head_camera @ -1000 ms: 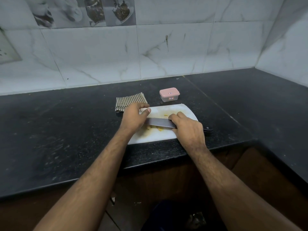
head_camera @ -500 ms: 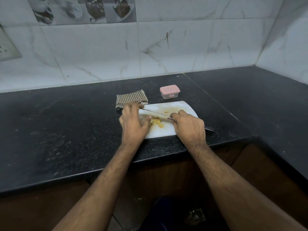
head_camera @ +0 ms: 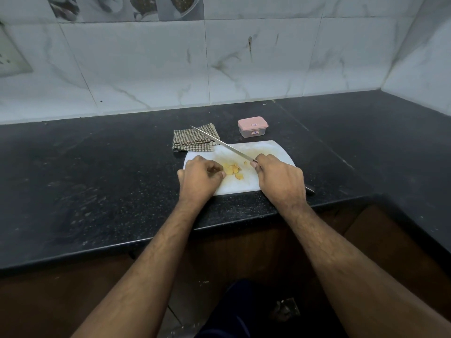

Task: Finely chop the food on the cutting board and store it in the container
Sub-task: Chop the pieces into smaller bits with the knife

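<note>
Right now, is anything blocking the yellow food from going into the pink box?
Yes, its pink lid is on the box, so the food cannot drop in. The counter between the board and the box looks bare.

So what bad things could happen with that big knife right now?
The left hand has its fingers curled right beside the yellow food, so the knife in the right hand might nick them coming down. The box has its lid on, so the pieces may spill while it gets opened.

Home kitchen: granite counter [head_camera: 97, 181], tiled wall [head_camera: 146, 69]
</note>
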### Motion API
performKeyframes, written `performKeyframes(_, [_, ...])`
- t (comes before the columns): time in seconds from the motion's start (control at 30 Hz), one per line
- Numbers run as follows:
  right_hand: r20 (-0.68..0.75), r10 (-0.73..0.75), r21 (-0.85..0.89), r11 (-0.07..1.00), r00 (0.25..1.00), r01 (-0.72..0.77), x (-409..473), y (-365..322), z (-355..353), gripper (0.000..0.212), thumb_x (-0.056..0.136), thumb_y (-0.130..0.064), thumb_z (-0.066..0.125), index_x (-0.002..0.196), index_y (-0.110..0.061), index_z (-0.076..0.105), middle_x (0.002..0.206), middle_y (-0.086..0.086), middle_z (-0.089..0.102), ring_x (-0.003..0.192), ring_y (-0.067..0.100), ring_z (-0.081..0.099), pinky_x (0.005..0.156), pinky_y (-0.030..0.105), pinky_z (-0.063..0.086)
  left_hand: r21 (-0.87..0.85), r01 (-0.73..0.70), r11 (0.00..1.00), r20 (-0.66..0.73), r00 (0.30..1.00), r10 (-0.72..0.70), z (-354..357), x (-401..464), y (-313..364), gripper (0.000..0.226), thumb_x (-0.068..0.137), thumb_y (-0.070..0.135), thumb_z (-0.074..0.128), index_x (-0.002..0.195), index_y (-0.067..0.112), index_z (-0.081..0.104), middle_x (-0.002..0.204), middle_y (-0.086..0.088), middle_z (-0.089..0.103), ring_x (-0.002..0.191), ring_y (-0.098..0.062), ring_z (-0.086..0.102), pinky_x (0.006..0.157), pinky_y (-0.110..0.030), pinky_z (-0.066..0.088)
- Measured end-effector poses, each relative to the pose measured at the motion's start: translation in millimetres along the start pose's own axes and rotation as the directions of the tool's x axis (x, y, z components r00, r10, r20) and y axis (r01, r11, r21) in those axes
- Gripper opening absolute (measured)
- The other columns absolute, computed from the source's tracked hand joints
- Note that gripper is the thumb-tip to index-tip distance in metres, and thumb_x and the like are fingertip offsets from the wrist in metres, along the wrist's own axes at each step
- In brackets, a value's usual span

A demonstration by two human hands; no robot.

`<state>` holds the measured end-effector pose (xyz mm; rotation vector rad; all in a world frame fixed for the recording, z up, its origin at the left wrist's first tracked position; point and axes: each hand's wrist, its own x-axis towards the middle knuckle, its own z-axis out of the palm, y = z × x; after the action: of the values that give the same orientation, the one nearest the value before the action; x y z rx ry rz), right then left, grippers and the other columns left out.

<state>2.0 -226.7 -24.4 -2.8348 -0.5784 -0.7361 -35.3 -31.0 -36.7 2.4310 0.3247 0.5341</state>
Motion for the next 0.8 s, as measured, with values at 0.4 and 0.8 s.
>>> performKeyframes(0.4, [-0.059, -0.197, 0.011, 0.98, 0.979, 0.198, -17.9, -24.4, -0.7, 0.022, 0.103, -0.039, 0.05, 0.104, -0.021, 0.063, 0.083, -0.004, 0.062, 0.056, 0.023, 0.059, 0.045, 0.026, 0.029, -0.255, 0.082, 0.964, 0.05, 0.996, -0.072, -4.0, -10.4, -12.2, 0.025, 0.076, 0.041, 0.087, 0.095, 0.029, 0.077, 0.09, 0.019, 0.072, 0.095, -0.009, 0.068, 0.101, -0.051, 0.05])
performKeyframes(0.8, [0.284, 0.085, 0.141, 0.981, 0.955, -0.13, -14.8, -30.0, -23.9, 0.03, 0.108, -0.042, 0.03, 0.107, -0.024, 0.053, 0.089, 0.0, 0.062, 0.076, 0.025, 0.052, 0.065, 0.036, 0.04, -0.223, 0.088, 0.971, 0.075, 0.995, -0.073, -7.1, -11.9, -10.4, 0.016, 0.081, 0.032, 0.081, 0.075, 0.039, 0.069, 0.089, 0.017, 0.068, 0.094, -0.011, 0.065, 0.099, -0.052, 0.05])
